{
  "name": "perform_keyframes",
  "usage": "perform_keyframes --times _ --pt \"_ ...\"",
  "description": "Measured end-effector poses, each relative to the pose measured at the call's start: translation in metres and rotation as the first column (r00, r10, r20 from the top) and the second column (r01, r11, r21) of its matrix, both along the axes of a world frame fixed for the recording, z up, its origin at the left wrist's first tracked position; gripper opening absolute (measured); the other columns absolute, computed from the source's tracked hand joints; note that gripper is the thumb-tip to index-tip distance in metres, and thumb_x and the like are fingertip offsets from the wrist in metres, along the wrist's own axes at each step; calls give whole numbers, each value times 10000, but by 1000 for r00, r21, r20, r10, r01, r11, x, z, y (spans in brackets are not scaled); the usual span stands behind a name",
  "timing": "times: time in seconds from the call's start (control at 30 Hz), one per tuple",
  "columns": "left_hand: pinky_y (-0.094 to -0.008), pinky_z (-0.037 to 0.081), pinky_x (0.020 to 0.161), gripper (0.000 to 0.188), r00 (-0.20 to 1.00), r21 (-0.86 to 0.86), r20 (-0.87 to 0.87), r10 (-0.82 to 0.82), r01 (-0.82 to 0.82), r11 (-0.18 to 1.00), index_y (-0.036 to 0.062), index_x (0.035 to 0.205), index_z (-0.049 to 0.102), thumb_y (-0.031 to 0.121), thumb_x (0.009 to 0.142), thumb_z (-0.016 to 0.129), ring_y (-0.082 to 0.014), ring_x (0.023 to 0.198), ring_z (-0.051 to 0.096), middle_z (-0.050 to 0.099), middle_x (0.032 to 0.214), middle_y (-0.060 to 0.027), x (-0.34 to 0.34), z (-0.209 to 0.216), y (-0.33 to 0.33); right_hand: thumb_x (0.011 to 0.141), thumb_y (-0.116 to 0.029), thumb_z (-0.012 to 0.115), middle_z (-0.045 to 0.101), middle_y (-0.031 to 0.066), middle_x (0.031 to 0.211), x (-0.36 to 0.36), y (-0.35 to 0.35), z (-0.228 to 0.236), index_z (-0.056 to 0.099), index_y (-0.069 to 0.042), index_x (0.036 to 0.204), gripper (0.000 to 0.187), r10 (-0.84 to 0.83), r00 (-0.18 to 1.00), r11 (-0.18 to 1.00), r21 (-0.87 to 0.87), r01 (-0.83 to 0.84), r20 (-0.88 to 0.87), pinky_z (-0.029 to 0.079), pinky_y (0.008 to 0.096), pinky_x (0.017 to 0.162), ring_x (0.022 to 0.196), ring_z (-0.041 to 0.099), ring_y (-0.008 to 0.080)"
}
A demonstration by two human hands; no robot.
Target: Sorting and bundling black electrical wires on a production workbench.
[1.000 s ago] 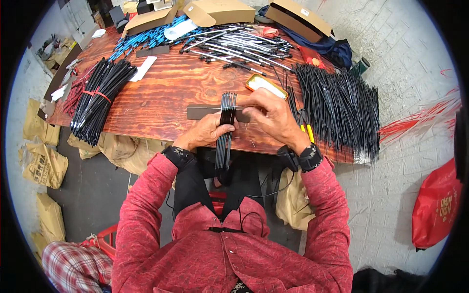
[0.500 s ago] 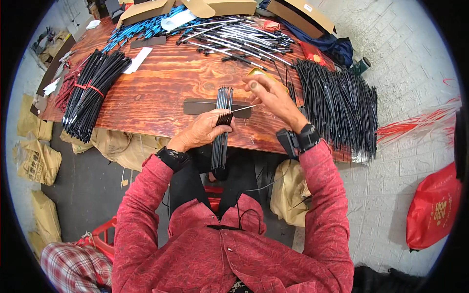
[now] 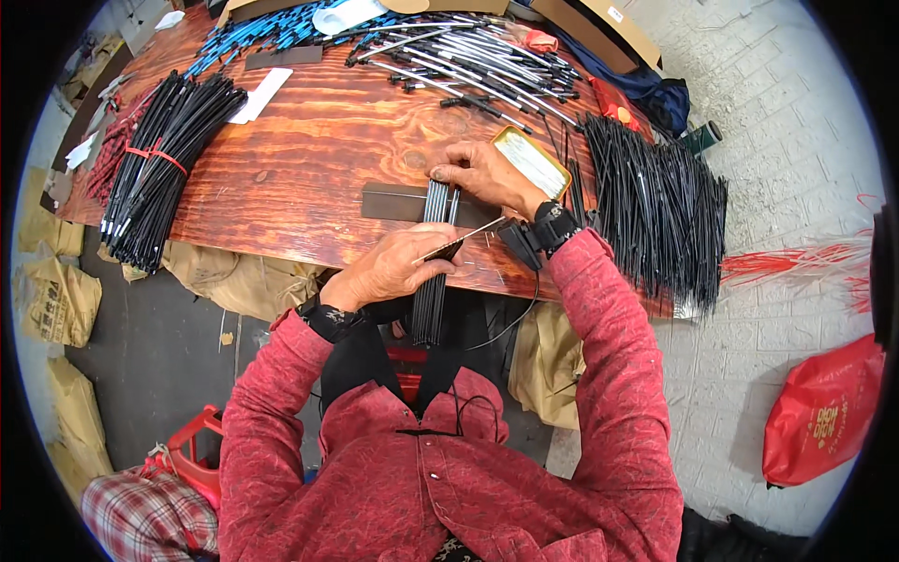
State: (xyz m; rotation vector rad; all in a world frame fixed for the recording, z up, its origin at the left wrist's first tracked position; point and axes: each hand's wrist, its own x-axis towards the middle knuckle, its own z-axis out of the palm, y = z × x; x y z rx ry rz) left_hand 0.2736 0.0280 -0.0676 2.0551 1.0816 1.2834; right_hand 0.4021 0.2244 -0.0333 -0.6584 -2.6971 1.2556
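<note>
A narrow bundle of thin dark rods (image 3: 429,314) lies side by side in my left hand (image 3: 389,267), whose thumb and fingers are closed round its middle. The lower ends stick out over the table's front edge. Across the bundle, at my left thumb and fingers, slants a thin light-coloured stick (image 3: 482,229). My right hand (image 3: 492,176) is at the far ends of the rods, thumb and finger pinching there. Exactly what the pinch takes in is partly hidden. Beneath the bundle, a flat dark bar (image 3: 389,201) lies on the wooden table (image 3: 309,159).
A yellow-rimmed tray (image 3: 540,148) of thin pale pieces sits beyond my right wrist. Black rods are heaped (image 3: 655,215) at right; a red-tied bundle (image 3: 154,178) lies left. Silver poles (image 3: 468,70) and blue poles (image 3: 262,37) lie at the back, near cardboard boxes (image 3: 599,28).
My right hand has moved left and onto the far ends of the rods, from being raised apart at their right. My left hand and the bundle have come slightly nearer. The view has shifted a little.
</note>
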Motion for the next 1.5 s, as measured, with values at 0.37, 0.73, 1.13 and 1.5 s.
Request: perform_keyframes --times 0.37,0.73,1.13,1.5 --pt "-401 503 900 358 999 -20 5 52 -52 998 -32 1163 571 -12 822 679 -333 994 646 678 1009 -112 0 -1 0 974 -206 621 663 -8 970 5 -4 1 671 -35 1103 220 -227 974 861 -467 201 0 478 201 667 759 548 43" --pt "-403 500 889 153 997 -14 16 81 -81 997 -10 961 608 -25 819 663 -324 982 643 664 988 -106 4 -2 1 970 -179 634 648 -4 879 13 -6 3 651 -29 1059 175 -258 966 830 -513 219 -5 522 182 659 713 584 47" --pt "-388 510 861 123 991 24 -22 128 -128 992 21 941 636 -4 825 667 -309 985 652 666 1024 -100 3 -8 1 923 -139 695 630 -2 798 22 -6 -5 641 -19 982 144 -380 925 774 -549 315 -4 539 196 627 668 596 61" --pt "-384 509 864 130 993 -36 11 115 -114 993 21 949 645 -10 824 666 -306 979 656 666 1021 -106 5 -7 3 924 -136 691 636 3 800 23 -9 -7 640 -19 985 141 -406 914 762 -562 322 -27 519 184 618 672 595 58"
